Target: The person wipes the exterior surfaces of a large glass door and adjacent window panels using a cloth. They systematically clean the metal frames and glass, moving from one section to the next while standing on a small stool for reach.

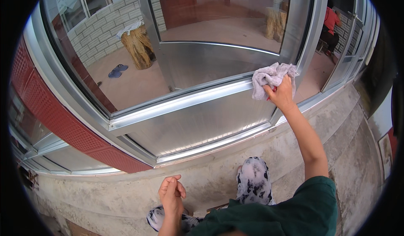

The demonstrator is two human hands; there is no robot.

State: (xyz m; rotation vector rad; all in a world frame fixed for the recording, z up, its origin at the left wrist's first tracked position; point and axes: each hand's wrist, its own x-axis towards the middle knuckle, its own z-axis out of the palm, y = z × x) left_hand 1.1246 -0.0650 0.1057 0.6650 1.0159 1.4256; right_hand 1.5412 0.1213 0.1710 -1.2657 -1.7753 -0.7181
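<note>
My right hand (pixel 282 94) grips a bunched pale lilac terry cloth (pixel 268 76). The cloth rests against the right end of the silver metal rail (pixel 189 96) below a glass pane (pixel 126 75), where it meets the upright frame. A bit of red shows under my thumb; what it is, I cannot tell. Low in front of my body, my left hand (pixel 172 193) is loosely curled with nothing visible in it. Under the rail lies a brushed metal panel (pixel 205 119).
To the right is a doorway with an open metal-framed door (pixel 342 65); inside, a person in a red top (pixel 331 20) sits. Behind the glass stand a wood stump (pixel 137 48) and blue slippers (pixel 118 71). A red tiled pillar (pixel 60 116) borders the left; concrete steps (pixel 328 135) curve right.
</note>
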